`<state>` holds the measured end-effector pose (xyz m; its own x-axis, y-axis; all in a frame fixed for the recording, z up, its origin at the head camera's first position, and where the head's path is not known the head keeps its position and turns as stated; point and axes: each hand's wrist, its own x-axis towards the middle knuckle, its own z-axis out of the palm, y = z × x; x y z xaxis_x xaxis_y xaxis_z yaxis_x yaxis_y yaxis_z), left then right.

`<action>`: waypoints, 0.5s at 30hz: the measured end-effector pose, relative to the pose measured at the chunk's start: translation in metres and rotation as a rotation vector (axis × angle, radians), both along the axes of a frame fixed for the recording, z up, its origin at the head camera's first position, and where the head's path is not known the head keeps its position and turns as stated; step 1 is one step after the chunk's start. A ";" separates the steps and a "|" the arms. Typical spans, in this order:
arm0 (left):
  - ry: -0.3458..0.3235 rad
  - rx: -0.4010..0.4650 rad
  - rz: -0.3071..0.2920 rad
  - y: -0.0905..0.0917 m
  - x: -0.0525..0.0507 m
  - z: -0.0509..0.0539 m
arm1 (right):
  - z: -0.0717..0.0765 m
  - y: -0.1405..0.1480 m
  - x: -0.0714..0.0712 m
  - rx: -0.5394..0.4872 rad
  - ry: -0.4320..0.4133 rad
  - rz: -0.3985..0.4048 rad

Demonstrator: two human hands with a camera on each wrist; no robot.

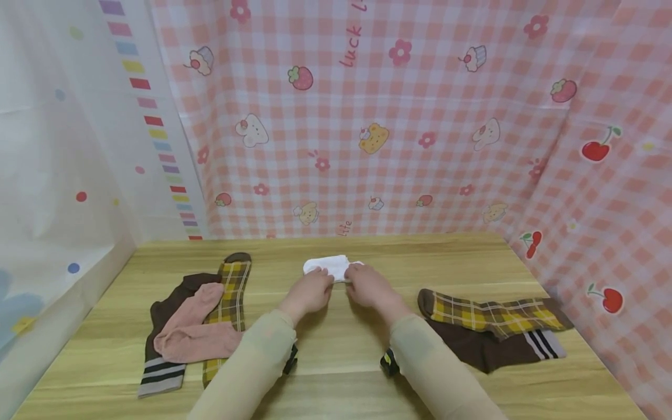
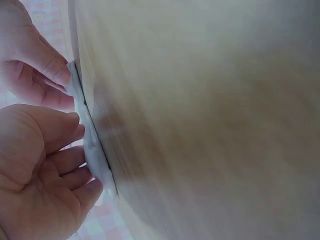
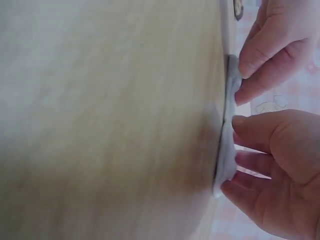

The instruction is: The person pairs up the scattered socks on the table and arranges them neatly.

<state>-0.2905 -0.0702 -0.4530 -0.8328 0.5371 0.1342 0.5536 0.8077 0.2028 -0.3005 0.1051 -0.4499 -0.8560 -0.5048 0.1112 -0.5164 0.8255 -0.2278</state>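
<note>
Pale sleeves [image 1: 241, 373] come nearest the camera, crossing the near edge of the tabletop [image 1: 341, 344] on either side of its middle. Close to the far edge, near its midpoint, lies the white sock [image 1: 331, 266], low and flat. The left hand [image 1: 311, 293] and the right hand [image 1: 371, 287] stand a little apart, fingers bent, fingertips touching the white sock; whether either pinches the fabric or merely presses it cannot be told.

Recommended handling: apply light, equal fingertip pressure from both sides; work outward from the middle to avoid ridges; move both hands together. Thin cloth (the wrist views show it edge-on as a narrow, slightly wavy strip) is judged likely to ruck if one hand drags.

Material: soft, plain fabric, rounded at its left end. Its right end is partly hidden by fingers, so layers there cannot be counted. Tabletop finish: light wood grain.

Toward the left edge, a pink sock [image 1: 194, 347], bent to a V, overlies a brown sock [image 1: 160, 318] with striped cuff and a plaid sock [image 1: 231, 297]. Toward the right edge, a second plaid sock [image 1: 485, 315], nearly straight, overlaps a second brown sock [image 1: 472, 349]. Beyond the far edge hangs checked cloth [image 1: 325, 128], shallowly creased.
</note>
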 end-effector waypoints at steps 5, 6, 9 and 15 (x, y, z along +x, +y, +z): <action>-0.036 0.000 0.035 0.003 -0.007 0.003 | 0.000 -0.004 -0.008 -0.004 -0.022 -0.092; -0.044 -0.004 0.041 0.004 -0.008 0.004 | 0.000 -0.005 -0.009 0.000 -0.032 -0.103; -0.069 -0.005 0.051 0.005 -0.011 0.007 | 0.001 -0.007 -0.014 0.000 -0.043 -0.125; -0.100 -0.005 0.051 0.005 -0.017 0.011 | 0.002 -0.008 -0.018 -0.013 -0.039 -0.142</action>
